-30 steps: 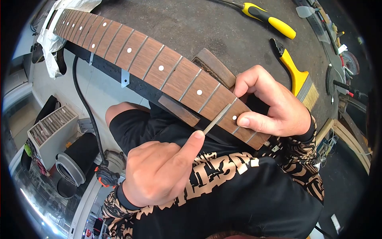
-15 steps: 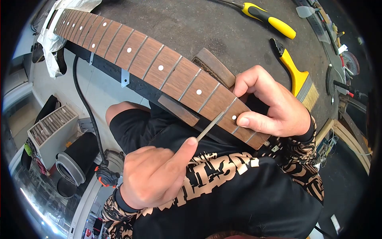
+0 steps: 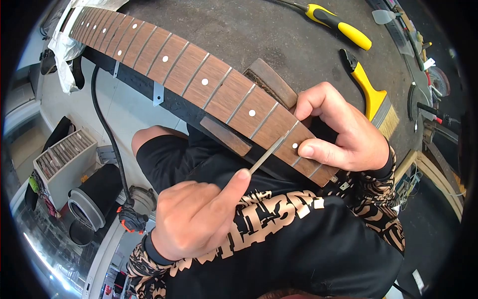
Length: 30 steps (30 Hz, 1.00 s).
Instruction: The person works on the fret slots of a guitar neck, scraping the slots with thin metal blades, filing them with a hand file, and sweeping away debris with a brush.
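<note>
The dark, stained tabletop [image 3: 199, 27] occupies the upper centre. Pale floor tiles [image 3: 132, 109] show at left, near a white compartmented box [image 3: 74, 173] and a black cylindrical bin [image 3: 98, 192] with a grey rim. Bright light streaks a glossy surface [image 3: 47, 236] at lower left. At right, a pale wooden frame [image 3: 439, 174] adjoins a dark surface [image 3: 428, 244].

one head-worn camera looks forward and down over the wearer's shirt [image 3: 303, 249] — close above the left hand [image 3: 196, 214] and right hand [image 3: 343, 132].

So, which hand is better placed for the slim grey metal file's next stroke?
Left, probably: the left hand holds the file over the brown wooden fretboard, whose end the right hand clasps.
</note>
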Available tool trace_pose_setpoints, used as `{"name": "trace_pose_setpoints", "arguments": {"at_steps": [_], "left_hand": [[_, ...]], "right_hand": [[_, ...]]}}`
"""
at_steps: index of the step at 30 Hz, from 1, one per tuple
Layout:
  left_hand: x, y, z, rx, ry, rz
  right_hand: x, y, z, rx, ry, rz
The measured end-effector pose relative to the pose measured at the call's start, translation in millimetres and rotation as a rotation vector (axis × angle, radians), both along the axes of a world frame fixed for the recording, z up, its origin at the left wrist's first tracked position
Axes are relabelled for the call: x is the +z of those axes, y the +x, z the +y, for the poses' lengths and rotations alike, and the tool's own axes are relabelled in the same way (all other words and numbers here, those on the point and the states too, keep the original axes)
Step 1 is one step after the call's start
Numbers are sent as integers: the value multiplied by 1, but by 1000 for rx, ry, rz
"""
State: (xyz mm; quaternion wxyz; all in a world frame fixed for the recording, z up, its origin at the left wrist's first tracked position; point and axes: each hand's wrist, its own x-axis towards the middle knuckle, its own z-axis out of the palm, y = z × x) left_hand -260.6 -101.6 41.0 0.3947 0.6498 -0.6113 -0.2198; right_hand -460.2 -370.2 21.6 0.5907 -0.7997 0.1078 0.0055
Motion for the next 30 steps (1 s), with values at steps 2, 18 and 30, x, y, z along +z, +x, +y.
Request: {"name": "trace_pose_setpoints", "arguments": {"at_steps": [2,18,30], "left_hand": [[4,1,5,-8,29,7],[2,-1,-3,-21,11,-21],[5,-2,6,-3,33,-3]], "right_hand": [[0,-1,0,-4,1,1],[2,0,-1,0,-11,1],[1,-3,0,-9,7,13]]}}
